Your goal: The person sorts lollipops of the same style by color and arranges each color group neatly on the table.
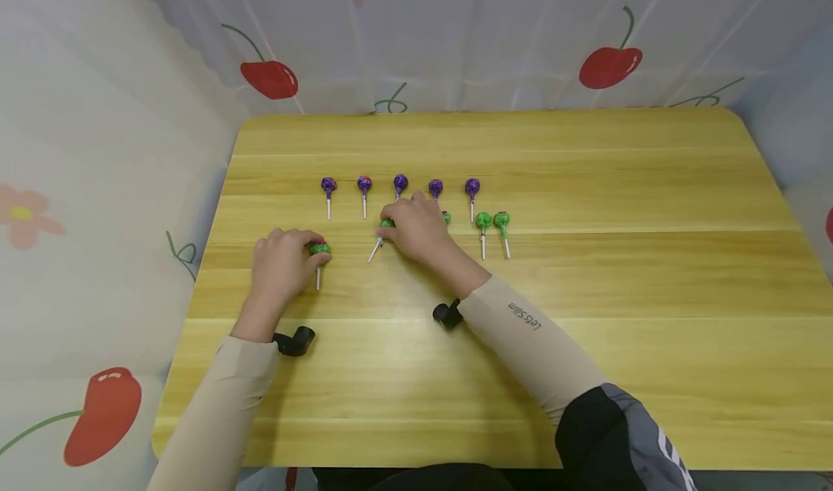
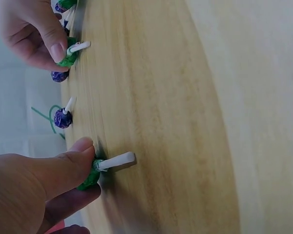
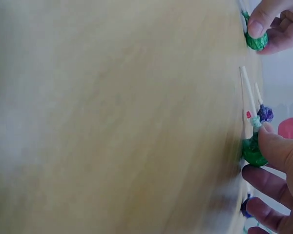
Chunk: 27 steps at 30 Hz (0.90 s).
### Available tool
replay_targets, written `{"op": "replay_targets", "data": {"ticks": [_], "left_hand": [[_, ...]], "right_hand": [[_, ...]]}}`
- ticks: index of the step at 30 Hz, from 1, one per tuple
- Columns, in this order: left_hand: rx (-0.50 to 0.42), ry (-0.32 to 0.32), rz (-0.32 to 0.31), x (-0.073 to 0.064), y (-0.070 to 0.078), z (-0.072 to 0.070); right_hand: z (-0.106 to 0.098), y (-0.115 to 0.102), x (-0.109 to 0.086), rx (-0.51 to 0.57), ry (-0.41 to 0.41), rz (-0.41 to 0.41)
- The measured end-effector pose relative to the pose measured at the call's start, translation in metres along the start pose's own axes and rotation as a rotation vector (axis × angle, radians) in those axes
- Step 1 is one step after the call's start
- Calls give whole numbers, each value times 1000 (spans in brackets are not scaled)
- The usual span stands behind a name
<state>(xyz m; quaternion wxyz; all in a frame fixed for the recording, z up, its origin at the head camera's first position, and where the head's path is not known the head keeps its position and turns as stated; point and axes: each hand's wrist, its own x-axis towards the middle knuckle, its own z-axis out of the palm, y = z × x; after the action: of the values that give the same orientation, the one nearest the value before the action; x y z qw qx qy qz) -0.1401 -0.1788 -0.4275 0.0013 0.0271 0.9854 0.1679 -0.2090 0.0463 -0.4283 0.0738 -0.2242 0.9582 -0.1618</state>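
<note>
a: where is the left green lollipop (image 2: 90,177)?
b: it is in the left hand (image 1: 280,263), nearer to the person than the leftmost purple lollipop (image 1: 328,185), with its stick pointing towards the person.
a: how is this grip?
b: thumb and fingers are closed around the candy head, only as wide as the head itself.
a: and the right hand (image 1: 416,223)?
b: it pinches a second green lollipop (image 3: 254,154) between thumb and forefinger; this stick is slanted. whether it touches the table (image 1: 651,296), i cannot tell.
a: what is farther right?
b: a pair of green lollipops (image 1: 501,220), lying side by side.
</note>
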Motion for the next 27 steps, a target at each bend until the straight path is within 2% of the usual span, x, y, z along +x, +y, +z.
{"op": "replay_targets", "data": {"ticks": [14,27], "left_hand": [[5,13,4,0,-1,2],[18,15,10,-1,-2,4]], "right_hand": [[8,-36,-9,-63,-13,-155],[20,-40,-10,-73,-34,-152]]}}
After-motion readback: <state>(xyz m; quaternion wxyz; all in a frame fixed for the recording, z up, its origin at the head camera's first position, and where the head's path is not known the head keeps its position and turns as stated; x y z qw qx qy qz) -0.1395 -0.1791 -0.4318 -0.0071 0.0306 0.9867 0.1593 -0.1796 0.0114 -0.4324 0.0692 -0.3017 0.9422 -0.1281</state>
